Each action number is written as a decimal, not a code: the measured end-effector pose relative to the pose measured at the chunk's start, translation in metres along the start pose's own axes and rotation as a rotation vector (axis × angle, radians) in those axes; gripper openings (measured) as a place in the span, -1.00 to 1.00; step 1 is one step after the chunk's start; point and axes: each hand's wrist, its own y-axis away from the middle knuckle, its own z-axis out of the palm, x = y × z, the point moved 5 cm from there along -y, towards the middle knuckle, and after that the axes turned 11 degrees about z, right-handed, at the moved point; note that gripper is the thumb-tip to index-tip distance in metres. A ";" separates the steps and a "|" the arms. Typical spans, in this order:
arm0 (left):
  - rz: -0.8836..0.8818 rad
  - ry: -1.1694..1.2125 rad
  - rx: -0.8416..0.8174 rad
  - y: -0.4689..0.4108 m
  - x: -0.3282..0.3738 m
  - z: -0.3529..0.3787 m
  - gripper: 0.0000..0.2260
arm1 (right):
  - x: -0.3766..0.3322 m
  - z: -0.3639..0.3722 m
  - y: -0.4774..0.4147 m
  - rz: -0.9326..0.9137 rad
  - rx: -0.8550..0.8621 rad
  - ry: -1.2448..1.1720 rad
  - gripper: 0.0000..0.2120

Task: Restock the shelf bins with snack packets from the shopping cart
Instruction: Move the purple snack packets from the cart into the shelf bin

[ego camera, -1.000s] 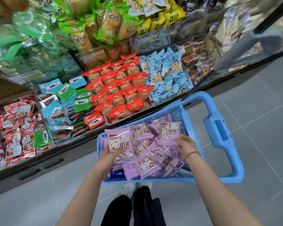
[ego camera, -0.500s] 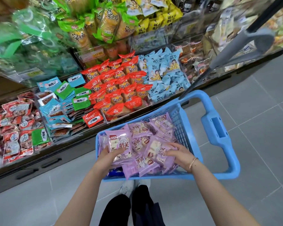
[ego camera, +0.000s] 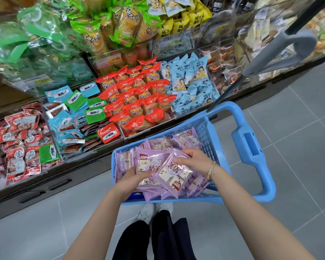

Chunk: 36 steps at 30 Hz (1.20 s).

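Packets point(ego camera: 165, 171) are all in the cart point(ego camera: 251, 145), a purple heap filling the near end, and the cart is parked just beside the shelf point(ego camera: 51, 184). Left hand point(ego camera: 133, 178) is wrapped round the left side of a small stack with the thumb on top. Fingers are underneath, I think, but the wrappers hide them so I can't swear to it. Right hand point(ego camera: 194, 159) comes over the top packet from the far side, fingers curled over its edge, squeezing the stack toward the left one. So it's a two-handed scoop, not lifted out yet.

Handling-wise, these look like light bars in glossy film, so they'll slide over each other the second the squeeze eases off. Contents look like soft cake or nougat slices, so I wouldn't crush them. Best bet is clamping the stack top and bottom or from both ends. Grab it by the crimped edges and the rest fans out.

The shelf is tiered bins with clear fronts, pretty full. Red packs point(ego camera: 137, 98) are in the middle, blue packs point(ego camera: 191, 87) to their right, and flat green and teal ones further left. I don't spot a purple bin from here, so where these go is a guess. Floor point(ego camera: 298, 175) is plain grey tile, and the cart's grey handle point(ego camera: 281, 53) leans up toward the shelf on the right.
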 end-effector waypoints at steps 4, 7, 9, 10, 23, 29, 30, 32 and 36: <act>-0.022 0.095 0.079 -0.002 -0.006 -0.006 -0.22 | 0.002 0.001 0.000 0.014 0.050 -0.110 -0.81; -0.010 0.155 0.174 0.000 -0.007 -0.008 -0.38 | 0.021 0.004 -0.001 0.133 0.132 -0.630 -0.58; -0.010 0.178 0.209 0.003 -0.009 -0.006 -0.45 | 0.029 0.015 0.000 0.147 0.080 -0.977 -0.62; -0.016 0.196 0.215 0.004 -0.011 -0.004 -0.44 | 0.033 0.021 0.002 0.155 0.068 -1.037 -0.66; -0.047 0.292 0.191 0.007 -0.009 0.019 -0.15 | 0.055 0.055 0.011 0.122 0.250 -0.743 -0.85; -0.009 0.211 0.085 0.006 0.006 0.035 -0.15 | 0.032 0.062 0.012 -0.036 0.242 -0.353 -0.88; -0.008 0.205 0.078 0.005 0.007 0.036 -0.18 | 0.032 0.063 0.013 -0.028 0.216 -0.337 -0.90; 0.004 0.193 0.094 0.001 0.006 0.031 0.02 | 0.036 0.053 0.009 0.040 0.201 -0.420 -0.89; 0.030 0.192 0.128 0.001 0.004 0.019 0.14 | 0.053 -0.019 -0.027 0.274 0.500 -0.618 -0.81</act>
